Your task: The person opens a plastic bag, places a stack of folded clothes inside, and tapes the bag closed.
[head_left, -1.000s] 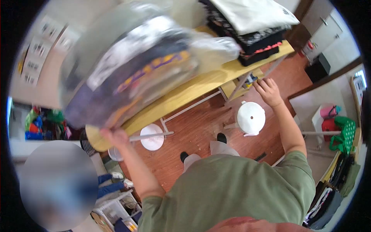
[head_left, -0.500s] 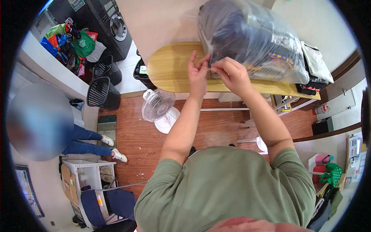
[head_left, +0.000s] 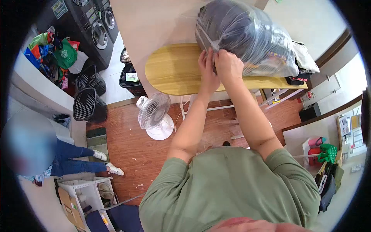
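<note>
A large clear plastic bag (head_left: 251,38) stuffed with dark folded cloth lies on the wooden tabletop (head_left: 170,69). At its left end the plastic is gathered into a whitish twist. My right hand (head_left: 230,65) is closed at this gathered part, knuckles up, fingers curled on the plastic. Close beside it, my left hand (head_left: 208,73) has its fingers raised and pressed together against the same spot. The fingertips of both hands are partly hidden, so the exact grip cannot be made out.
Folded clothes (head_left: 303,58) sit at the table's right end. A white fan (head_left: 154,116) stands on the floor before the table. Black baskets (head_left: 91,106) and washing machines (head_left: 98,34) are at the left. A person in jeans (head_left: 77,156) sits at the far left.
Both hands have come closer together and moved against the bag's gathered end. The bag's left end now shows a tight twist facing me. My view has shifted slightly.
</note>
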A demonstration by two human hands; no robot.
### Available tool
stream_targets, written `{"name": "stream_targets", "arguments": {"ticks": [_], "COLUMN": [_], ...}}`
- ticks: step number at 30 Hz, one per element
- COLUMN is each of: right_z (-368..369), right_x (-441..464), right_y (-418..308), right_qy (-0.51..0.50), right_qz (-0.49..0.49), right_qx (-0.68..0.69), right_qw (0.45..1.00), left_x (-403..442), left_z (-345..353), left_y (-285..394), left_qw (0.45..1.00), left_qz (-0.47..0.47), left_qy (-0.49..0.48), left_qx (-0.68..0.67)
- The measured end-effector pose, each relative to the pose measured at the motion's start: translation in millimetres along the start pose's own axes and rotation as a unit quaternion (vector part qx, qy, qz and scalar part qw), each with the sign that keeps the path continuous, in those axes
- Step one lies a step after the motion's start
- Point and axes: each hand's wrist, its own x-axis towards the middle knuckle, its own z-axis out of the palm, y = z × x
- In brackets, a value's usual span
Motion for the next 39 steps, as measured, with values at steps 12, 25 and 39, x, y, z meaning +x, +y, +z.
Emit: {"name": "stream_targets", "arguments": {"ticks": [12,25,39], "right_z": [0,16,134], "right_x": [-20,5,16], "right_y": [29,335,446], "right_qy": [0.018,0.042,-0.174], "right_qz": [0.002,0.212,0.153], "right_qx": [-0.006,0.471,0.72], "right_qw": [1.0,0.855,0.654], "left_x": [-2,-4,-8], "left_z": [-1,-21,-18], "left_y": [-2,13,13], "left_qw": [0.999,0.978,0.948], "left_qz": [-0.026,-0.178,-0.291], "left_qy": [-0.029,-0.11,0.12], "left_qx": [0.013,0.028,-0.043]}}
